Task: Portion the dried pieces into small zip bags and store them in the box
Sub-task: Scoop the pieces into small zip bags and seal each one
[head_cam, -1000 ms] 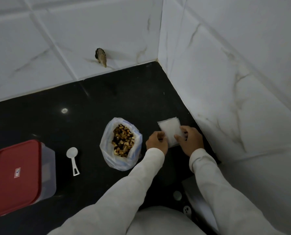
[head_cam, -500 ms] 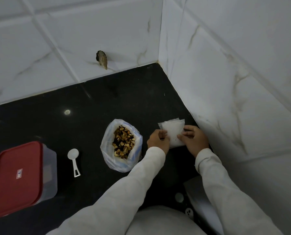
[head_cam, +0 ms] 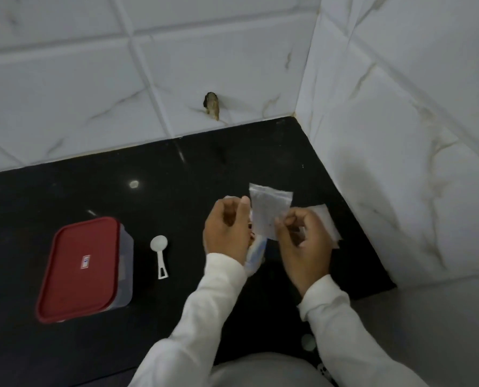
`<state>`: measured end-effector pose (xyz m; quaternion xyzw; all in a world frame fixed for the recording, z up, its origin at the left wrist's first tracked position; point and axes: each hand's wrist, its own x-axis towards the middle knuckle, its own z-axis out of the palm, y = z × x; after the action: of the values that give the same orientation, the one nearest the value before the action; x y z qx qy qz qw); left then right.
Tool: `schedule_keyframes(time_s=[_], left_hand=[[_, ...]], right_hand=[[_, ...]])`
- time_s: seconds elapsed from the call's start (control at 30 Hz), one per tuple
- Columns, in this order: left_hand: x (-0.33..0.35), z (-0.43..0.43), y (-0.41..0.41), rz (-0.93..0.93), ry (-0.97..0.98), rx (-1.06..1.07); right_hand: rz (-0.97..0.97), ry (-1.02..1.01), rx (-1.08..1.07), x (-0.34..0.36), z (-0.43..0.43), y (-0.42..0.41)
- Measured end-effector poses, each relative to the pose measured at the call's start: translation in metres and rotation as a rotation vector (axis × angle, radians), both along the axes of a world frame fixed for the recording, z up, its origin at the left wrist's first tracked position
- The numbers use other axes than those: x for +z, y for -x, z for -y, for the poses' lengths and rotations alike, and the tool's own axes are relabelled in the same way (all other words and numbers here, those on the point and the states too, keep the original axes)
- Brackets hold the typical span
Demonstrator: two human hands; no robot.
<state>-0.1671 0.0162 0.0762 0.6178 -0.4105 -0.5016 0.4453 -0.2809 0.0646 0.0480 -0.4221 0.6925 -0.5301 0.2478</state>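
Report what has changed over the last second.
The left-hand grip and right-hand grip have pinched one small zip bag off the stack of bags and raised it upright. The stack stays on the black counter. The red-lidded box stays closed, with the white scoop beside it, and the bag of dried pieces is unmoved.

open black counter (head_cam: 205, 169) out back, tiled wall (head_cam: 400, 163) hemming in the right, scoop (head_cam: 160, 254) and red-lidded box (head_cam: 85, 268) parked left

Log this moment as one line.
stage: zip bag held up | left hand: pinches it | right hand: pinches it | box: lid on | scoop: on counter
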Motion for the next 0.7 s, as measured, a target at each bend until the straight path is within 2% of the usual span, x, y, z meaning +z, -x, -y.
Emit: schedule_keyframes(time_s=[0.1,0.2,0.37,0.57,0.63,0.7], left_hand=[[0.008,-0.005,-0.052,-0.162,-0.088,-0.025],[0.007,-0.012,-0.094,-0.200,-0.142,0.002],[-0.006,-0.013,-0.140,-0.241,-0.228,0.099],[-0.020,-0.017,-0.168,-0.223,-0.267,0.052],[-0.024,-0.020,-0.173,-0.181,-0.256,0.029],[-0.031,-0.023,-0.179,-0.133,-0.214,0.015]], right_hand=[[-0.124,0.028,0.131,-0.009,0.004,-0.047],[-0.223,0.092,0.238,-0.018,0.006,-0.088],[-0.304,0.057,0.340,-0.028,0.001,-0.126],[-0.317,0.019,0.370,-0.032,-0.005,-0.149],[-0.346,-0.042,0.431,-0.031,-0.008,-0.153],[-0.295,-0.116,0.456,-0.025,-0.014,-0.155]])
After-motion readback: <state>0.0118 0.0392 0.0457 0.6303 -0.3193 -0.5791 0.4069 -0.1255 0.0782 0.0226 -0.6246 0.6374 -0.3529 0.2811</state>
